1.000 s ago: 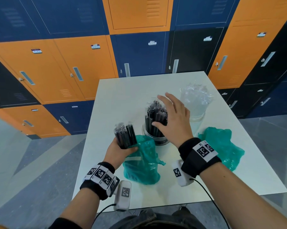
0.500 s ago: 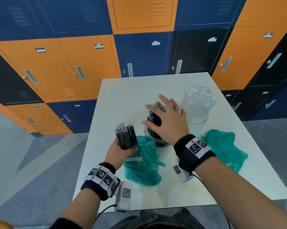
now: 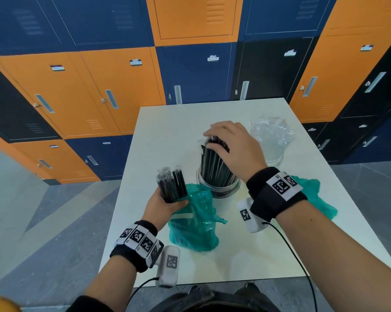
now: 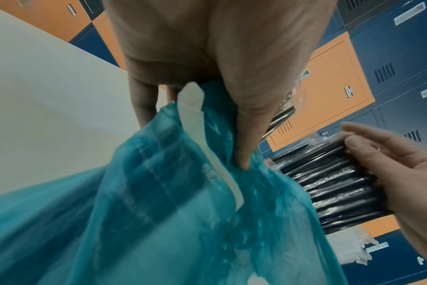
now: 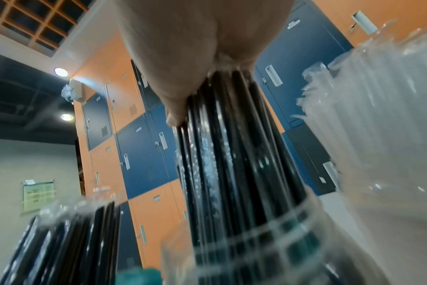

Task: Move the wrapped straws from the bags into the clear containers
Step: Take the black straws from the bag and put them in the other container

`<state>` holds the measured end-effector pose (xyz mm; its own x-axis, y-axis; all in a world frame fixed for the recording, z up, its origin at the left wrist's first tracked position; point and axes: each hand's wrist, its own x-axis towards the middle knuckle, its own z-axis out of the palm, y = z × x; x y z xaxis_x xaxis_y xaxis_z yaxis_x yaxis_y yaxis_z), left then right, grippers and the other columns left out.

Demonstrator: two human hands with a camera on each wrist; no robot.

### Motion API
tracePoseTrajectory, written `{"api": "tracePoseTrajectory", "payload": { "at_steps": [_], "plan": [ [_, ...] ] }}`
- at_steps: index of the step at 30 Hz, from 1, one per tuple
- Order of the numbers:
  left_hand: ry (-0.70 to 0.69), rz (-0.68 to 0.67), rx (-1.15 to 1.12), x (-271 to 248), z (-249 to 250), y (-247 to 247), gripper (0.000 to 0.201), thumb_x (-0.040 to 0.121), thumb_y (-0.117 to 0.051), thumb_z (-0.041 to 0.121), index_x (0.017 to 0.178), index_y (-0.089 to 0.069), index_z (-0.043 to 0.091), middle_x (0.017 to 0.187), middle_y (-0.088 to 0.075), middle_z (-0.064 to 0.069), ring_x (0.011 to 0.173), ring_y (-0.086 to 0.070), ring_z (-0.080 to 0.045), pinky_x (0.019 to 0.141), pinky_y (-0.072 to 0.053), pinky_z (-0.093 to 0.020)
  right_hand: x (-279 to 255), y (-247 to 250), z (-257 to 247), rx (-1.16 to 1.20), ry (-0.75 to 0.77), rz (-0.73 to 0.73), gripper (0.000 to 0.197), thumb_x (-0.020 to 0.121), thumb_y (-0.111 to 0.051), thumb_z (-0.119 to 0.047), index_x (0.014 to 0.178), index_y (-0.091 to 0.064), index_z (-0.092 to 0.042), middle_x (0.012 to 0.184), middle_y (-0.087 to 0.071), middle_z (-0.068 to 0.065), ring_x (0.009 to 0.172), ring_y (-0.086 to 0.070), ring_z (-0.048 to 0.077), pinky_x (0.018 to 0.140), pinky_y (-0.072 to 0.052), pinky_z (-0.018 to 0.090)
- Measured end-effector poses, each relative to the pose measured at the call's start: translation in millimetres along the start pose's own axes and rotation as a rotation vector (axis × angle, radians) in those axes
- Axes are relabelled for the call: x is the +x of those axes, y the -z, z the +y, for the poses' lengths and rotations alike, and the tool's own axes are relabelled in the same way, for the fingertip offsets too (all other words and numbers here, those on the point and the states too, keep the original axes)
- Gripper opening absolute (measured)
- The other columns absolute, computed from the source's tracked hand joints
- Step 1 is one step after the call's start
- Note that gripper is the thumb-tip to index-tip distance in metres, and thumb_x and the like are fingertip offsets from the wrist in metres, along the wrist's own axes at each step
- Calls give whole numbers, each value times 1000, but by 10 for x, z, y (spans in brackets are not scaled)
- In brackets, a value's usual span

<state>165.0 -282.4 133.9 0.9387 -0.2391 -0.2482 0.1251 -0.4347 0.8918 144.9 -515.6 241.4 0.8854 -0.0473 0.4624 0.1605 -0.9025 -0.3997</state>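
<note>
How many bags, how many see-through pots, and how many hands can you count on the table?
Green bags: 2, one near the left hand, one by the right wrist
Clear containers: 2, one with black straws, one with clear straws
Hands: 2, left hand, right hand
Total: 6

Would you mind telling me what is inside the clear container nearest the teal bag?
The clear container holds upright black wrapped straws, fanning outward. The right hand covers their tops, gathering them. The container's bottom is hidden behind the straws.
</note>
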Motion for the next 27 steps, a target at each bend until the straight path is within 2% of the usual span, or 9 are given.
{"api": "tracePoseTrajectory", "payload": {
  "at_steps": [4,6,9,13,15,17,21,23,27],
  "plan": [
    [-1,12,2,-12,-3,-7,52,70,-87,21,115,-62,15,102,-70,6,93,-65,-9,73,-47,-19,-125,-181,75,-128,3,-91,32,102,-43,-33,130,-58,-35,143,-48,-11,122,-45,19,99,-39,37],
    [-1,15,6,-15,-18,-1,53,70,-87,23,116,-61,15,103,-70,5,92,-65,-9,72,-46,-18,-218,-274,130,-192,-37,-178,37,103,-38,-35,138,-48,-39,148,-41,-12,129,-40,21,109,-29,41],
    [-5,22,12,-29,-17,13,49,72,-85,24,114,-60,18,99,-67,9,87,-61,-2,68,-43,-13,-248,-226,66,-225,-90,-117,36,100,-41,-43,134,-52,-41,147,-42,-11,135,-31,22,115,-13,46],
    [-24,26,23,-28,-16,13,42,75,-83,22,110,-60,20,93,-65,15,85,-60,0,68,-44,-15,-360,-77,-285,-54,-50,139,22,90,-54,-27,109,-66,-26,117,-58,-6,107,-44,16,94,-36,35],
    [-28,33,15,-15,-35,12,43,74,-84,21,111,-62,19,97,-69,10,90,-65,-10,75,-48,-23,-493,-118,-494,154,-52,-14,18,91,-55,-21,107,-60,-22,108,-57,-7,87,-48,2,83,-45,28],
    [-36,30,5,-12,-51,13,42,73,-84,21,110,-64,18,97,-71,7,93,-67,-14,79,-51,-29,-665,-271,-647,243,-122,-266,21,92,-55,-20,112,-51,-21,114,-53,-7,71,-48,-1,75,-47,26],
    [-28,10,-5,-36,-60,35,41,70,-85,26,106,-68,20,93,-73,5,88,-69,-12,72,-52,-25,-875,-663,-636,243,-307,-419,24,92,-53,-11,113,-43,-18,109,-57,1,87,-60,22,81,-49,41],
    [-17,-7,-15,-71,-64,62,45,68,-87,26,107,-68,19,95,-74,5,89,-70,-12,74,-54,-27,-863,-744,-582,242,-370,-415,34,93,-49,-5,124,-44,-20,108,-60,2,95,-62,23,85,-50,38],
    [-12,-92,-55,-184,-59,155,56,66,-90,21,113,-61,23,104,-71,8,97,-67,-8,83,-52,-25,-771,-820,-533,146,-349,-477,57,92,-46,2,145,-39,-19,130,-51,5,113,-57,23,97,-46,34]
  ]
}}
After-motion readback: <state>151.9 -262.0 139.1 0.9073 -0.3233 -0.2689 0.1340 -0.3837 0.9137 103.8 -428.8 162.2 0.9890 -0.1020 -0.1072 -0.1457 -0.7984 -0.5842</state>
